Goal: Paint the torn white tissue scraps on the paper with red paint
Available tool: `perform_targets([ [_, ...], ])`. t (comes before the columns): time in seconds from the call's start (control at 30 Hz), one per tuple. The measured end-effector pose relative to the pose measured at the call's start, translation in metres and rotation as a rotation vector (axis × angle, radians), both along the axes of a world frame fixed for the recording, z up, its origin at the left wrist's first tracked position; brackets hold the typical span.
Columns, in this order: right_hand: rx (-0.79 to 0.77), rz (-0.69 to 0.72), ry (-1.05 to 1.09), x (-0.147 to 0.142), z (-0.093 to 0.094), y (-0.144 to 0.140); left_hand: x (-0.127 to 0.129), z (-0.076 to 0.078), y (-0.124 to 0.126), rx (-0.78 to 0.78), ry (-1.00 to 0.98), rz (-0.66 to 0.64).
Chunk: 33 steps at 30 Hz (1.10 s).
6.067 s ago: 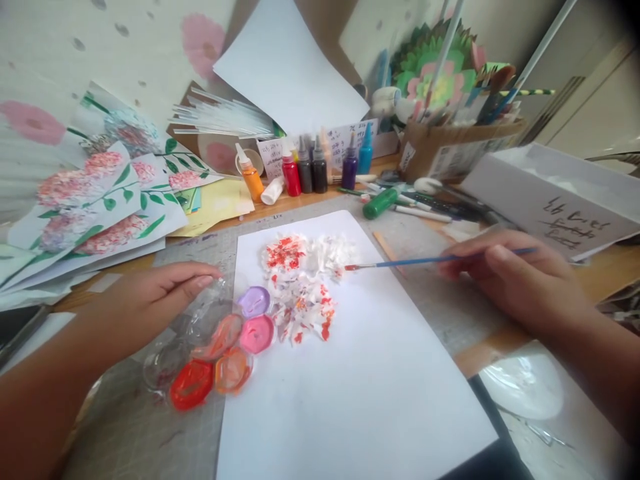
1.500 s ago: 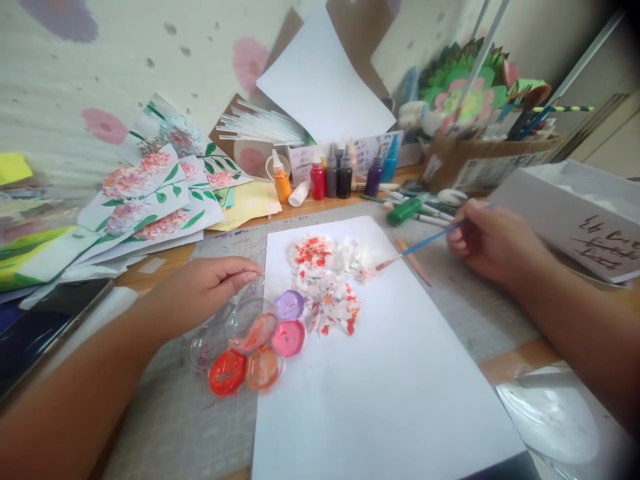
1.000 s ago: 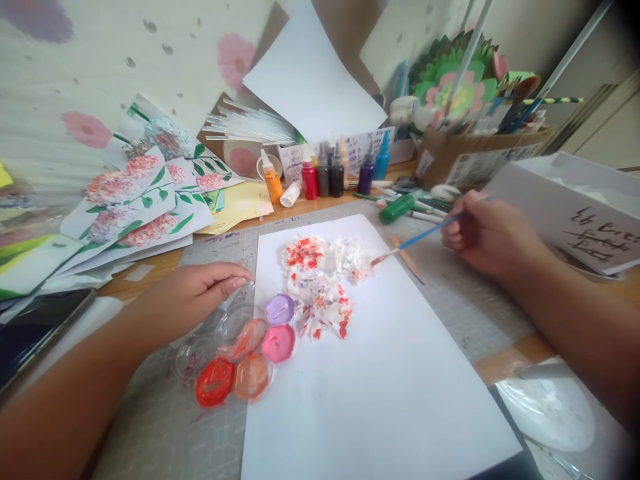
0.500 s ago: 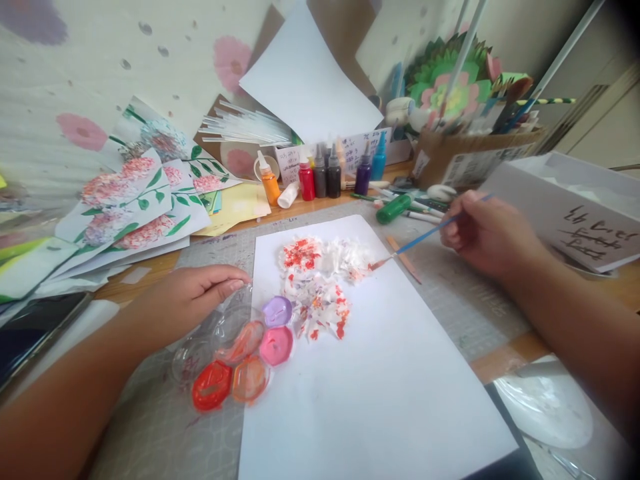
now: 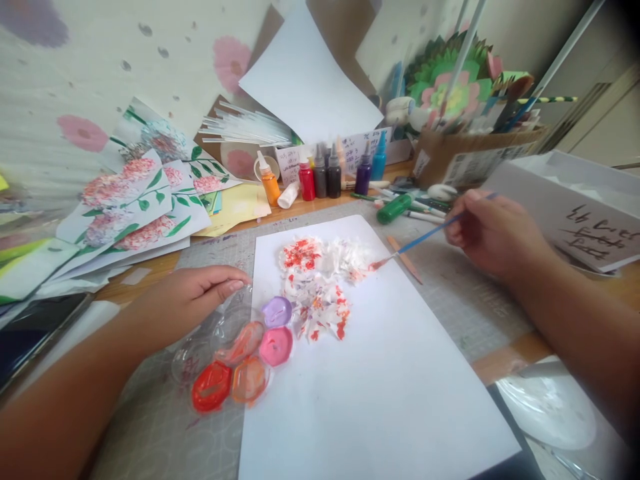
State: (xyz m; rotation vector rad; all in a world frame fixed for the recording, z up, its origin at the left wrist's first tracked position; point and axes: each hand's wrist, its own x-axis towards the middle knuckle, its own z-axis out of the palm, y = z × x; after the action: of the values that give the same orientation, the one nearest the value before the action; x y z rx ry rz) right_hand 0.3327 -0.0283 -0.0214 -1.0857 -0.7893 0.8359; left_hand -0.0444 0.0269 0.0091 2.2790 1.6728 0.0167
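Observation:
My right hand (image 5: 493,230) is closed around a blue-handled paintbrush (image 5: 425,236). The brush's reddish tip meets the lower right edge of a white crumpled paper cluster (image 5: 343,257), where pale orange marks show. Two more crumpled clusters, dabbed red and orange, lie beside it on a white sheet of paper (image 5: 380,387). With thumb and forefinger together, my left hand (image 5: 210,290) pinches the edge of a clear plastic paint palette (image 5: 235,320). Its round wells hold red, orange, pink and purple paint; part of it overlaps the sheet's left edge.
Several paint bottles (image 5: 334,175) stand along the back, with a green bottle (image 5: 395,209) lying near them. Painted paper flowers (image 5: 123,193) are piled at the left. A brush-filled cardboard box (image 5: 470,160) and a white box (image 5: 575,207) occupy the right. A wooden stick (image 5: 410,267) lies by the sheet.
The brush tip has shifted very slightly, staying at the same edge of the white cluster. My left hand and the palette have not visibly moved.

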Motion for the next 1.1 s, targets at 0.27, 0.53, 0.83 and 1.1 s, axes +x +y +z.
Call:
perform_targets([
  [0.27,0.083,0.018,0.016,-0.0027,0.0062,-0.0032,0.0004,0.0026,0.0006,-0.006,0.030,-0.040],
  [0.53,0.073,-0.100,0.074,0.0049,0.0036,0.0019,-0.0015,0.0006,0.0018,0.001,0.032,-0.027],
  [0.83,-0.007,-0.035,0.074,-0.0019,0.0049,0.0016,-0.0049,-0.0020,0.0050,-0.005,0.036,-0.033],
  [1.1,-0.039,-0.107,0.148,-0.0025,0.0088,0.0025,-0.0068,-0.0048,0.0058,-0.005,0.035,-0.010],
])
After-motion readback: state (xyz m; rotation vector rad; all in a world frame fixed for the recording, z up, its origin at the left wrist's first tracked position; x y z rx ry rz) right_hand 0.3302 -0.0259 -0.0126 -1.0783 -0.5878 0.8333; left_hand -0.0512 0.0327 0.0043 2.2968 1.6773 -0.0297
